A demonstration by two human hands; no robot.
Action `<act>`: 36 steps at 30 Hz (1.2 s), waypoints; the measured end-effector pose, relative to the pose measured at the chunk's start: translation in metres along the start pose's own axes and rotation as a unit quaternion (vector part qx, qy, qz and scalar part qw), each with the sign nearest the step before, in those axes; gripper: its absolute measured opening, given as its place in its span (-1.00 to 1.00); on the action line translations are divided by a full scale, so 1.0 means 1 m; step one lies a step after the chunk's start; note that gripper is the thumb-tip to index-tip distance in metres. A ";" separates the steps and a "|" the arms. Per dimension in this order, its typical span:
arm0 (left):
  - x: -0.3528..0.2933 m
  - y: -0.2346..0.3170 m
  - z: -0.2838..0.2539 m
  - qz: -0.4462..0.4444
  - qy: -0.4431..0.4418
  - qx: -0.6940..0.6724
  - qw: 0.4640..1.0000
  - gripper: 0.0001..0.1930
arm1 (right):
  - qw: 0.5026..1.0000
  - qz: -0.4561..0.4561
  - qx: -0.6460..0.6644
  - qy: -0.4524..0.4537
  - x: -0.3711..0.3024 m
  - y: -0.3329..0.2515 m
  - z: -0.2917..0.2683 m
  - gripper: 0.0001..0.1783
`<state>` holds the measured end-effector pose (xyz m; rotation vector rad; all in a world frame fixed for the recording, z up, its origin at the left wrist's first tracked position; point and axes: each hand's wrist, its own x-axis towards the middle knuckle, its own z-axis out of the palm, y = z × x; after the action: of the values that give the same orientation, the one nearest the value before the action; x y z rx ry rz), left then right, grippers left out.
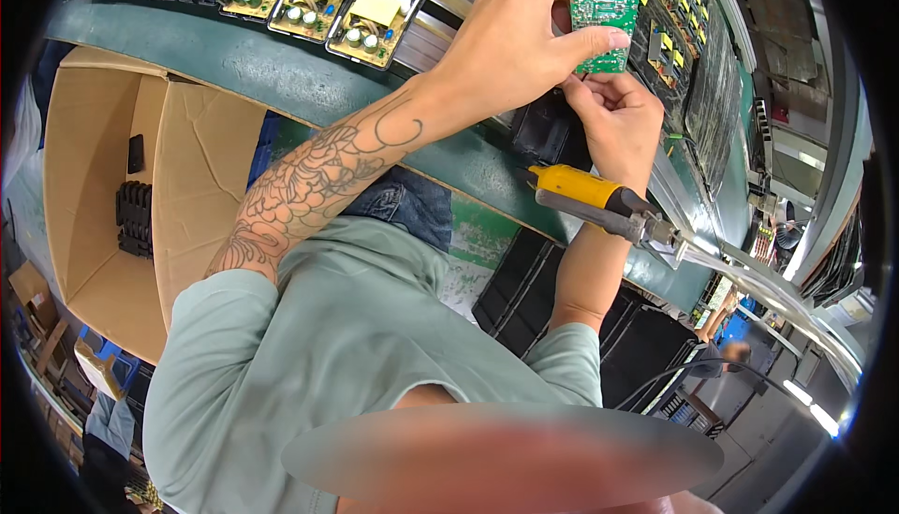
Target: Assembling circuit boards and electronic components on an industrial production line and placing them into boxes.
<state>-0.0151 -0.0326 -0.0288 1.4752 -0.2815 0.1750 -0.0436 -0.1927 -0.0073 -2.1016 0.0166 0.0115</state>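
Left grip holds a green, silver-dotted circuit board.

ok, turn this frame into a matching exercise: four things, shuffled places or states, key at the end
Things
1. green circuit board
2. yellow-and-black handheld tool
3. cardboard box
4. black-cased circuit boards

Places/states
A. open-topped, black parts inside
B. side by side on the bench
C. gripped under the thumb of the left hand
D. in front of the right forearm in this view

Pairs: 1-C, 2-D, 3-A, 4-B
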 end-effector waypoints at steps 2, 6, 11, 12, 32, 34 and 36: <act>0.000 -0.001 0.000 -0.003 0.000 -0.001 1.000 -0.23 | 1.000 0.001 0.002 0.001 0.000 0.001 0.002 -0.87; 0.000 -0.003 0.000 -0.011 -0.002 -0.006 1.000 -0.22 | 1.000 0.002 0.006 0.007 -0.001 0.002 0.003 -0.88; -0.002 -0.004 -0.001 -0.006 0.006 -0.005 1.000 -0.22 | 1.000 -0.012 0.007 -0.004 -0.001 0.003 0.001 -0.89; -0.003 -0.003 -0.003 -0.007 0.002 0.004 1.000 -0.22 | 1.000 -0.013 -0.023 -0.007 -0.001 0.004 -0.002 -0.89; -0.012 -0.012 -0.010 0.037 0.074 0.058 0.995 -0.55 | 0.847 -0.353 0.186 -0.351 -0.032 0.000 -0.046 -0.60; -0.015 -0.015 -0.014 0.043 0.096 0.082 0.991 -0.54 | 0.829 -0.358 0.144 -0.406 -0.025 -0.005 -0.035 -0.55; -0.015 -0.016 -0.014 0.045 0.105 0.091 0.989 -0.54 | 0.839 -0.370 0.079 -0.391 -0.033 -0.007 -0.028 -0.45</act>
<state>-0.0238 -0.0189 -0.0494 1.6111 -0.1648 0.4357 -0.0761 -0.2133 0.0136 -1.6756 -1.2380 0.3862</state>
